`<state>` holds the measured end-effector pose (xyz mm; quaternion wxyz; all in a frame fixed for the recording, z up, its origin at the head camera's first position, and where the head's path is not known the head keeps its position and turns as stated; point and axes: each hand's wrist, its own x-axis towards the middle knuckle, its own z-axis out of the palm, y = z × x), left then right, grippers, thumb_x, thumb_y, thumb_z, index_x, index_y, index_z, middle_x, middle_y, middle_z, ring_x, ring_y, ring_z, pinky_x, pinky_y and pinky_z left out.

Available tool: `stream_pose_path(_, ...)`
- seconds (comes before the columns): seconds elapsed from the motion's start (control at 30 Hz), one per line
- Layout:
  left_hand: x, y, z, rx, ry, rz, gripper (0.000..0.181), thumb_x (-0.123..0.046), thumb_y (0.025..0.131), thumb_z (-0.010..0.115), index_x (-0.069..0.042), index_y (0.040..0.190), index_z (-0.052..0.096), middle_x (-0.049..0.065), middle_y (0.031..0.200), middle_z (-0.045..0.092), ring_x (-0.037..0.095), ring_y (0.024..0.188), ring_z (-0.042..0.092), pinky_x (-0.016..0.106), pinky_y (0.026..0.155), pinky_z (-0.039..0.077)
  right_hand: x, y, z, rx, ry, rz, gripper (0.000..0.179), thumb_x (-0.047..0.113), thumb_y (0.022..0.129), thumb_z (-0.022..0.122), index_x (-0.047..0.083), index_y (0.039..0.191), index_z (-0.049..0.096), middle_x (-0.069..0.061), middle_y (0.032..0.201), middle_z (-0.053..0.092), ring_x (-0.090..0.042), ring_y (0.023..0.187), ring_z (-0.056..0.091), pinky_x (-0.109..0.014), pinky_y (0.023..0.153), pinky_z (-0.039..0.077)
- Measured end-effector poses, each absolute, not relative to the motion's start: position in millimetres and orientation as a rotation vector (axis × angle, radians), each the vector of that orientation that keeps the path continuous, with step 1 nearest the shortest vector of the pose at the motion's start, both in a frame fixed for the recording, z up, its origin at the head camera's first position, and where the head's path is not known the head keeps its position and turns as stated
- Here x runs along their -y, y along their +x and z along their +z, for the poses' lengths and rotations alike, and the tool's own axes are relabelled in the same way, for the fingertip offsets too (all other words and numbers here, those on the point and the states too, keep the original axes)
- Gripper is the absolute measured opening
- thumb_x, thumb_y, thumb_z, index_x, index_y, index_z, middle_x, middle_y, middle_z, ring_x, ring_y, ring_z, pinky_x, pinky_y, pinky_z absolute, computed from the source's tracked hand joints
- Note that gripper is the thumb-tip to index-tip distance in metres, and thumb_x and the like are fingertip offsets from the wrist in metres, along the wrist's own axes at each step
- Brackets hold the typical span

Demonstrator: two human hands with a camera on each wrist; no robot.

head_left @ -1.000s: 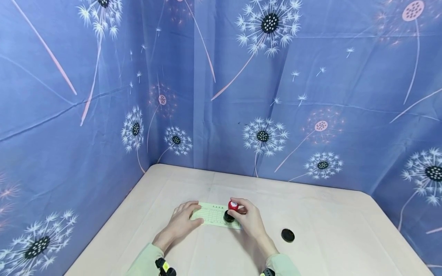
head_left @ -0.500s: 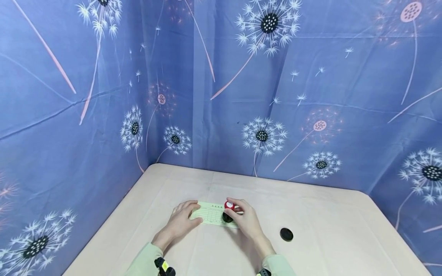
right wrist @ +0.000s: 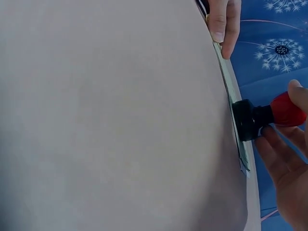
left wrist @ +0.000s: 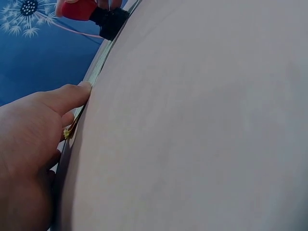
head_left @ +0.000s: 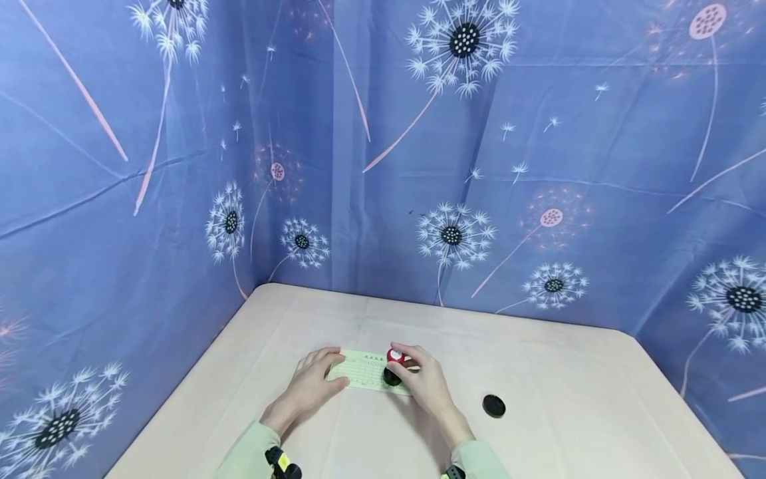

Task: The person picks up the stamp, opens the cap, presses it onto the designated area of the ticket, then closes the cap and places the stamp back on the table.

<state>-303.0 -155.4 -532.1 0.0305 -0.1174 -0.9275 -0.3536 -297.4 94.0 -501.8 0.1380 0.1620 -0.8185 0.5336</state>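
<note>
A self-inking-looking stamp with a red handle (head_left: 394, 355) and a black base (head_left: 391, 377) stands upright on a pale green pad of printed forms (head_left: 364, 372). My right hand (head_left: 426, 384) grips the red handle between thumb and fingers. In the right wrist view the black base (right wrist: 244, 120) meets the top of the pad. My left hand (head_left: 310, 382) rests at the pad's left end, thumb near its close edge and fingers near its far edge. The left wrist view shows the thumb (left wrist: 77, 95) on the pad's edge, with the other fingers partly hidden.
A round black cap (head_left: 493, 406) lies on the pale table (head_left: 556, 379) to the right of my right hand. Blue cloth (head_left: 383, 219) with dandelion prints hangs behind and to the left of the table.
My right hand has moved the stamp slightly left and down onto the pad. My left hand stays at the pad's left end. The whole head view has shifted slightly.
</note>
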Motion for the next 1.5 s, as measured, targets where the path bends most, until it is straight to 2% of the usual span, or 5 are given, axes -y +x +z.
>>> stream_pose_path(0.4, 156, -303, -523, 2.819, -0.416, -1.062, 0.051, -0.038, 0.086, 0.065, -0.015, 0.13, 0.054, 0.0, 0.143, 0.04, 0.024, 0.135, 0.029, 0.049, 0.111, 0.017, -95, -301, -496, 2.369, 0.536, 1.469, 0.036, 0.018, 0.079, 0.074, 0.011, 0.114, 0.068, -0.004, 0.099, 0.067, -0.023, 0.081, 0.066, -0.028, 0.072, 0.055)
stream_pose_path(0.6, 158, -300, -522, 2.873, -0.393, -1.064, 0.053, -0.04, 0.086, 0.064, -0.016, 0.132, 0.053, -0.001, 0.144, 0.039, 0.023, 0.136, 0.028, 0.049, 0.111, 0.02, -96, -301, -494, 2.416, 0.58, 1.423, 0.037, 0.019, 0.078, 0.075, 0.013, 0.114, 0.068, -0.001, 0.1, 0.068, -0.02, 0.083, 0.065, -0.027, 0.072, 0.054)
stream_pose_path(0.8, 164, -301, -517, 2.865, -0.352, -0.998, 0.052, -0.037, 0.082, 0.069, -0.014, 0.126, 0.058, -0.002, 0.138, 0.045, 0.023, 0.13, 0.035, 0.047, 0.106, 0.026, -91, -302, -494, 2.466, 0.646, 1.386, 0.039, 0.027, 0.081, 0.071, 0.017, 0.118, 0.066, 0.002, 0.104, 0.067, -0.016, 0.085, 0.065, -0.024, 0.075, 0.053)
stream_pose_path(1.3, 151, -305, -504, 2.972, -0.392, -0.908, 0.047, -0.028, 0.079, 0.072, -0.007, 0.12, 0.059, 0.005, 0.133, 0.048, 0.027, 0.123, 0.041, 0.047, 0.1, 0.032, -100, -296, -484, 2.592, 0.536, 1.338, 0.037, 0.032, 0.083, 0.07, 0.023, 0.119, 0.065, 0.002, 0.11, 0.066, -0.009, 0.08, 0.065, -0.019, 0.07, 0.051)
stream_pose_path(1.5, 147, -304, -507, 2.966, -0.367, -0.961, 0.055, -0.029, 0.08, 0.071, -0.007, 0.127, 0.054, 0.005, 0.135, 0.047, 0.026, 0.125, 0.04, 0.046, 0.101, 0.032, -107, -283, -451, 2.422, 0.442, 1.537, 0.037, 0.018, 0.081, 0.072, 0.012, 0.117, 0.066, -0.008, 0.119, 0.064, -0.013, 0.078, 0.068, -0.021, 0.07, 0.053)
